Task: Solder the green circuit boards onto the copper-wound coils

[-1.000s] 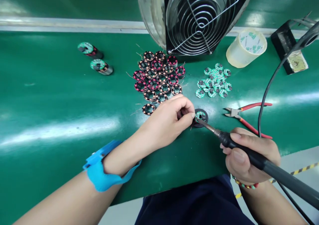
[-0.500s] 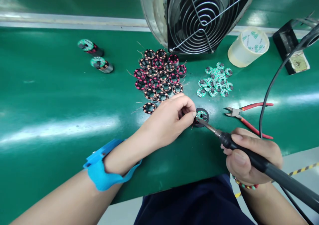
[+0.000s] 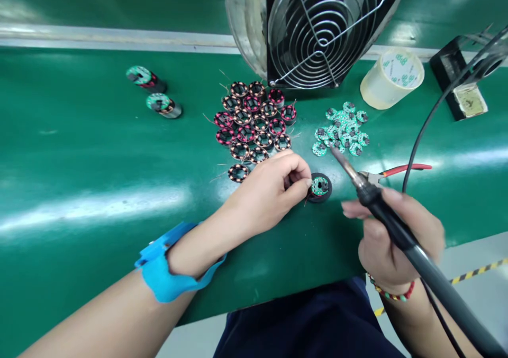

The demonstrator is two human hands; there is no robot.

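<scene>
My right hand (image 3: 400, 236) is closed round the dark handle of a soldering iron (image 3: 387, 210). The iron's tip points up and left, raised clear of the small round green circuit board (image 3: 318, 186). That board sits within a black ring (image 3: 326, 195), and thin reddish wires show at its lower left. At the board's left edge, my left hand (image 3: 273, 189) has its thumb and forefinger pinched together; what lies between them is too small to make out. The other fingers of this hand are curled and partly hidden.
Wound coil rings (image 3: 260, 122) cluster beyond my left hand. Loose green boards (image 3: 341, 128) lie in a pile before a fan (image 3: 321, 40). Red-handled cutters (image 3: 405, 170), a tape roll (image 3: 391, 80), an iron stand (image 3: 456, 77) and two board-topped coils (image 3: 162, 104) also occupy the bench.
My right hand has lifted the soldering iron off the board, its tip moving up and slightly right. The left hand keeps its pinch at the board's edge.
</scene>
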